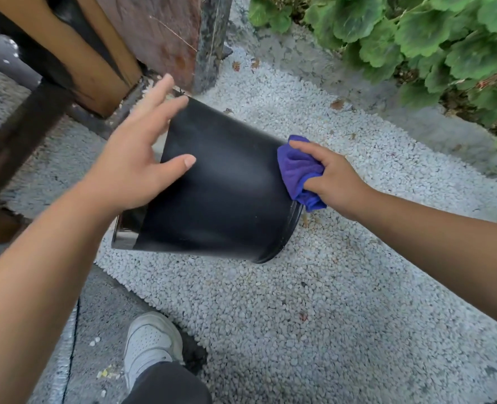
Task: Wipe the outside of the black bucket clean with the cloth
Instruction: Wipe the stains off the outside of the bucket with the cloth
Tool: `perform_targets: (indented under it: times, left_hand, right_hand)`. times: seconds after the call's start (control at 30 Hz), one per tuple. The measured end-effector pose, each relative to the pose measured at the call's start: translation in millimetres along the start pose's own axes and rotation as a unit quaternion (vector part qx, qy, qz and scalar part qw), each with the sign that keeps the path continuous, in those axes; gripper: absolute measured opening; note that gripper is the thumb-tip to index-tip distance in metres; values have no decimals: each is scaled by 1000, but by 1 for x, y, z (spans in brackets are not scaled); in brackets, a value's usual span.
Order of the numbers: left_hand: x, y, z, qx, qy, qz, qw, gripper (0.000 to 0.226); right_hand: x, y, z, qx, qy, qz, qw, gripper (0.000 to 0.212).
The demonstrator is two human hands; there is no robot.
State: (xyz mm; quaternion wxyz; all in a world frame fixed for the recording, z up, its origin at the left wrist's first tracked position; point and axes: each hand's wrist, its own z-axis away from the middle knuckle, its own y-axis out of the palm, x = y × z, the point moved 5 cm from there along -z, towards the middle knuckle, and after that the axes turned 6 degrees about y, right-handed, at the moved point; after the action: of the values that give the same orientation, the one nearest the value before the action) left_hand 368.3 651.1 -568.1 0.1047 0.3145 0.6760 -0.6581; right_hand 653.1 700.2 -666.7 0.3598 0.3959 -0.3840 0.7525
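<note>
Two bare hands work on one black bucket (221, 185), which lies tipped on its side over a strip of pale gravel (329, 287). The left hand (136, 158) is spread wide, fingers apart, palm resting against the bucket's upper left side near its wide end; the thumb lies flat on the black wall and the fingertips reach toward the far edge. The right hand (334, 182) is closed around a bunched purple cloth (299, 170), pressing it against the bucket's narrower end on the right, close to the ridged bottom edge. The bucket sits between the two hands, touching both.

Its long axis runs from lower left to upper right and slightly away from the person, the wider end pointing left toward a wooden post (95, 62), the base pointing right. A glossy band shows at the lower left rim. Whether the bucket rests on the gravel or is held just above it cannot be told.

A white shoe (151, 345) stands on the paving near the gravel's near edge, and green leafy plants (431, 39) fill the far right corner.
</note>
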Motion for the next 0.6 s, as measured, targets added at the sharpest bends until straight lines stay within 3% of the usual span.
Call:
perform_targets:
  times: [0.27,0.6]
  left_hand:
    - [-15,2,-13,-14,-18,-35,999,50]
    - [-32,9,-32,-7,-9,-29,1000,44]
  right_hand:
    - [-14,1,9,-17,12,9,1000,66]
    - [-52,22,58,-86,46,49,994,76]
